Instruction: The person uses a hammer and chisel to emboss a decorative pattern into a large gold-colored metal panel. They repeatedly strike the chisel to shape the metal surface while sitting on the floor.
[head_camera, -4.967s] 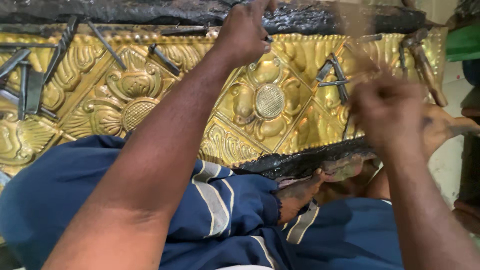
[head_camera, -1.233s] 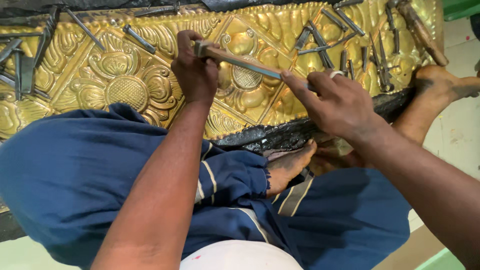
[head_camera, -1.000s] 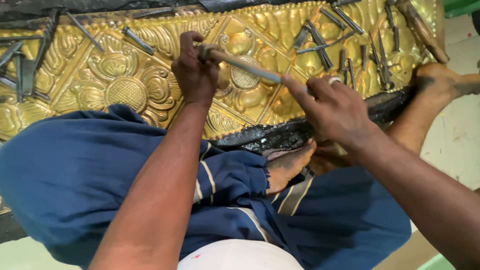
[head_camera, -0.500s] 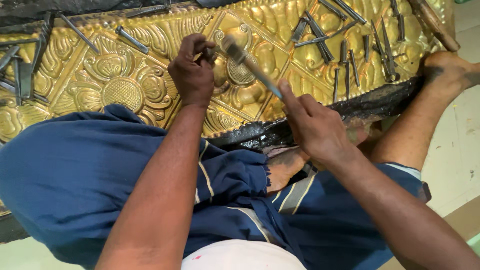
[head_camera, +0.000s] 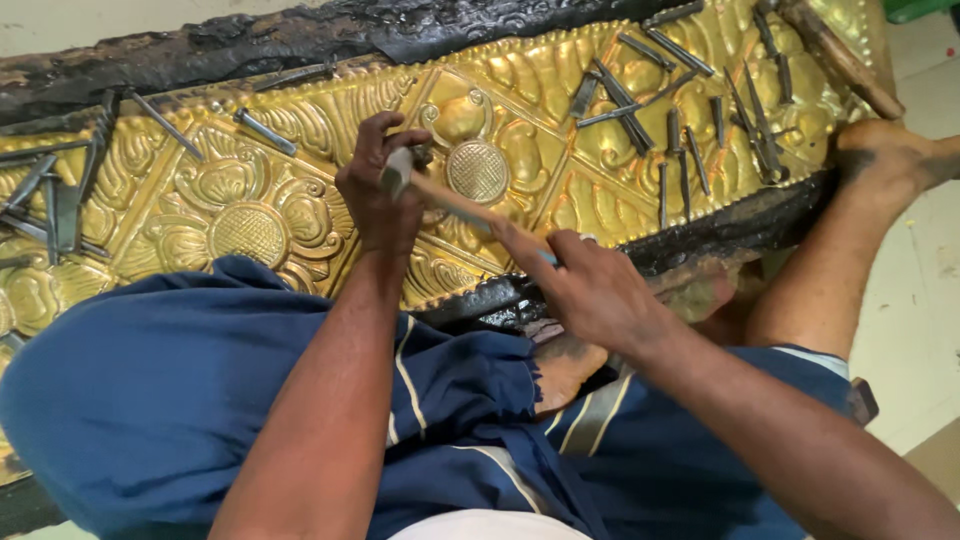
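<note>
Embossed gold sheet (head_camera: 300, 190) (black-edged bed) under hammer (head_camera: 440, 195), pale floor (head_camera: 930, 300) beside

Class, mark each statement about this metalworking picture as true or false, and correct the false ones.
1. The right hand holds a hammer by its handle. True.
2. The left hand rests on the floor beside the panel. False: it is over the embossed golden metal panel, its grip closed on a small punch near the hammer's head.
3. Loose metal chisels lie scattered on the panel's right part. True.
4. The panel is plain and smooth. False: it bears raised flower and leaf patterns.
5. The person wears blue cloth over the legs. True.
6. Both feet are in shoes. False: the bare foot rests at the panel's right end.
</note>
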